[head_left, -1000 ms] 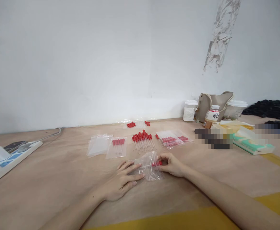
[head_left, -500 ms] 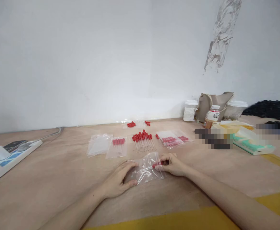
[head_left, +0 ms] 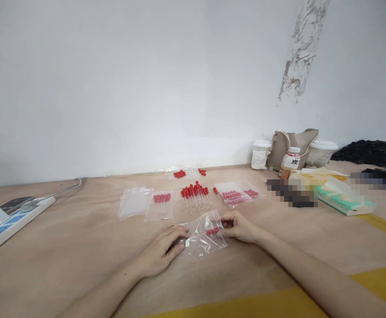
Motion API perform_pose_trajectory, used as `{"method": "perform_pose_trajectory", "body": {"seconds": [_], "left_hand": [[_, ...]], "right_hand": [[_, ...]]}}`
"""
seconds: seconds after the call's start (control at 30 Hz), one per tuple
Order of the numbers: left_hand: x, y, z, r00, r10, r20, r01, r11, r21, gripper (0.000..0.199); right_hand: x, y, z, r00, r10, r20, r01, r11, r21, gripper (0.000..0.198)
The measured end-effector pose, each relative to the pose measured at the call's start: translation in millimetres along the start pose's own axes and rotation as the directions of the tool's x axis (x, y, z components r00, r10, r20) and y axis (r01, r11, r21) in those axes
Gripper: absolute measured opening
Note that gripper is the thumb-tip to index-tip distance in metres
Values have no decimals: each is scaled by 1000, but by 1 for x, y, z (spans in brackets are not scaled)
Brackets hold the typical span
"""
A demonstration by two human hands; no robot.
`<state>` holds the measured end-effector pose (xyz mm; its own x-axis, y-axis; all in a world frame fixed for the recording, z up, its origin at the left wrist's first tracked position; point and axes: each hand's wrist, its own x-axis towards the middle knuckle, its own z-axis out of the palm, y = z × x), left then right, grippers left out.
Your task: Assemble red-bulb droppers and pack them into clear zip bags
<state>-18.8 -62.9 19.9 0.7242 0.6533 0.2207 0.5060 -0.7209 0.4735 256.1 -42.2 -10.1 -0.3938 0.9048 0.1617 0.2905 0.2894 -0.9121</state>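
Observation:
A clear zip bag [head_left: 199,243] lies flat in front of me with a red-bulbed dropper [head_left: 212,231] inside it. My left hand [head_left: 163,251] holds the bag's left end between thumb and fingers. At the right end, my right hand [head_left: 237,227] has its fingers at the mouth, thumb close by the bulb and forefinger at the upper edge. Just beyond the bag, several loose droppers [head_left: 196,194] lie in a pile, bulbs away from me. Left of them is a flat bag with several droppers [head_left: 161,201].
Empty-looking clear bags [head_left: 135,203] are stacked on the left. Filled bags [head_left: 235,193] lie to the right, and loose red bulbs [head_left: 180,174] near the wall. A power strip [head_left: 24,223] is at far left; a bottle [head_left: 290,163], cups and a tissue pack [head_left: 345,196] stand right.
My right fingers have slipped off the red bulb towards the bag's mouth, leaving the bulb inside. The left thumb and fingers have drawn closer together. The view has shifted slightly.

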Motion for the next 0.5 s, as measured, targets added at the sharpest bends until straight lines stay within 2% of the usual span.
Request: {"method": "perform_pose_trajectory", "body": {"seconds": [0.17, 0.27, 0.37, 0.43, 0.5], "left_hand": [[0, 2, -1, 1000, -8, -28, 6, 998, -57, 9], [0, 5, -3, 999, -26, -25, 24, 997, -68, 8], [0, 4, -3, 1000, -24, -13, 23, 998, -65, 11], [-1, 2, -3, 1000, -22, -7, 22, 999, -48, 16], [-1, -1, -1, 999, -34, -12, 34, 999, -22, 24]], "right_hand": [[3, 7, -12, 994, -14, -112, 10, 999, -39, 34], [13, 2, -28, 964, -31, -265, -34, 971, -236, 21], [35, -6, -47, 918, -18, -397, -200, 843, -500, 10], [56, -11, -55, 885, 60, -462, -342, 756, -558, 11], [78, -11, -55, 855, 109, -507, -421, 717, -556, 18]]}}
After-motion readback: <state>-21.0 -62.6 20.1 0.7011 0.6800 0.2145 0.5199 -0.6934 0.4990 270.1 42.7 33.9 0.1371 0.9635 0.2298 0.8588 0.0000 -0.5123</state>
